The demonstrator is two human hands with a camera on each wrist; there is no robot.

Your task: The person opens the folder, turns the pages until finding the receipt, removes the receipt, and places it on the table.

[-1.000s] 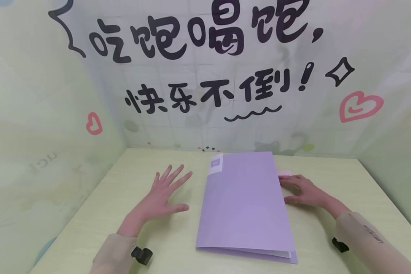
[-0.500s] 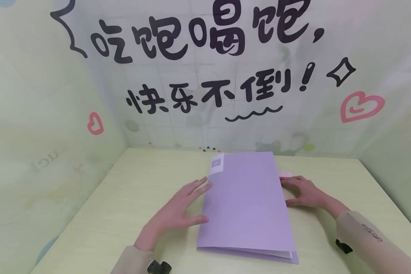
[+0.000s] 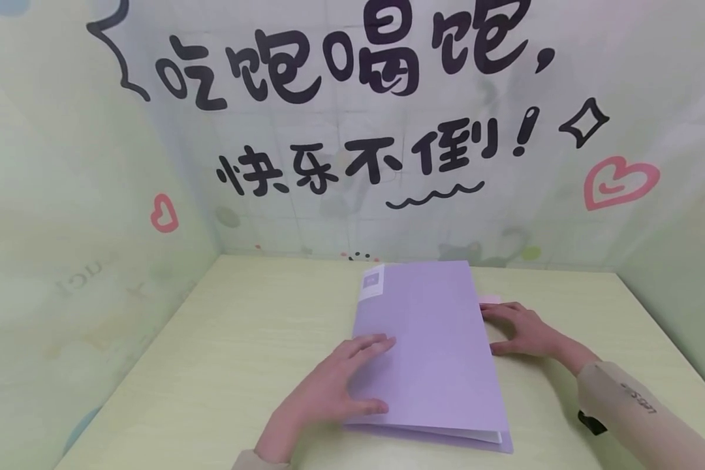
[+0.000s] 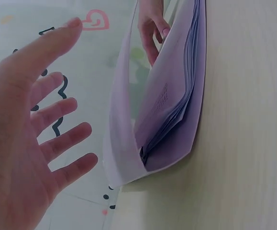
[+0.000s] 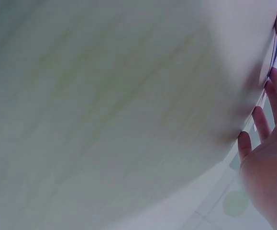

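Observation:
A light purple folder (image 3: 429, 346) lies on the table in front of me, a white label (image 3: 371, 282) at its upper left corner. Its front cover (image 4: 121, 129) stands a little raised, and a stack of sheets (image 4: 176, 100) shows inside in the left wrist view. My left hand (image 3: 329, 385), fingers spread and extended, is over the folder's lower left edge and holds nothing; it appears apart from the cover in the left wrist view. On the other side, my right hand (image 3: 523, 331) touches the folder's right edge with its fingertips and thumb.
A small pink piece (image 3: 490, 299) sticks out beside the folder's right edge, just behind my right fingers. Printed cloth walls (image 3: 305, 222) enclose the pale wood-look table (image 3: 241, 339) at the back and sides.
My left hand has moved right and toward me, from the table left of the folder to over its lower left edge. The right hand and the folder stay almost where they were.

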